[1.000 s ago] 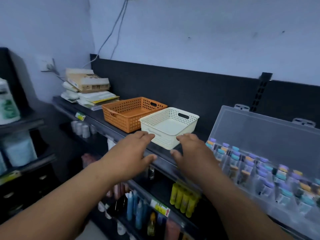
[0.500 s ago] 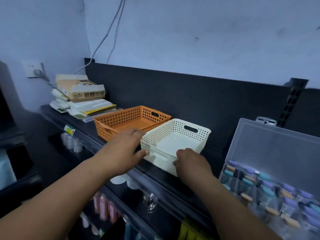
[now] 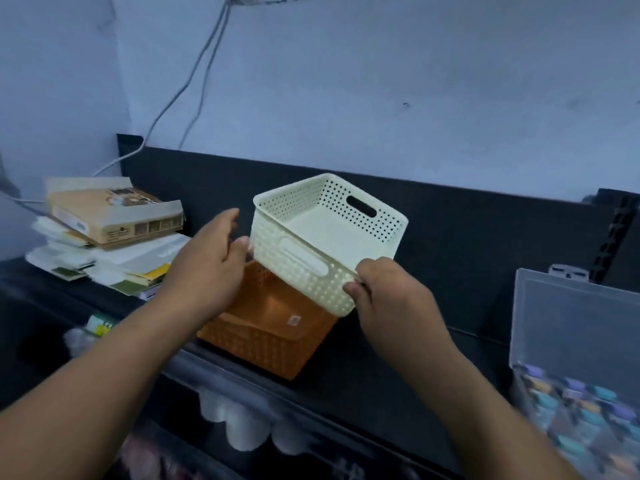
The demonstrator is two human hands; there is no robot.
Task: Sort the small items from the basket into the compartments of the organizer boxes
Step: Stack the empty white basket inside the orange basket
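Basket [image 3: 329, 233] held tilted above the shelf [image 3: 398, 368]

Both hands are on the cream basket, which hangs in the air over the black shelf, clear of its surface. It tips so that its open top faces near and up, with the near wall lower than the far wall, and nothing shows inside it. The right hand [image 3: 388, 296] pinches the near right corner, with the thumb under the rim and the fingers curled over the edge. The left hand [image 3: 207, 268] is at the near left corner. Its thumb touches the corner, and its fingers reach nearly straight along the left wall. They are blurred, so I cannot tell whether they press the plastic.

Directly below the cream basket sits an orange basket [image 3: 270, 334] on the shelf, partly hidden by it and by the left forearm. A small sticker shows on its floor.

At the right edge stands a clear organizer box [image 3: 568, 327] with its lid raised. Small items [image 3: 588, 410] with purple, teal and tan caps fill its compartments, blurred. It stands well apart from both baskets.

At the far left of the shelf lies a stack of papers [image 3: 114, 261] with a cardboard box [image 3: 114, 213] on top. Two cables [image 3: 194, 81] run down the pale wall behind them. White rounded objects [image 3: 242, 424] sit below the shelf's near edge.
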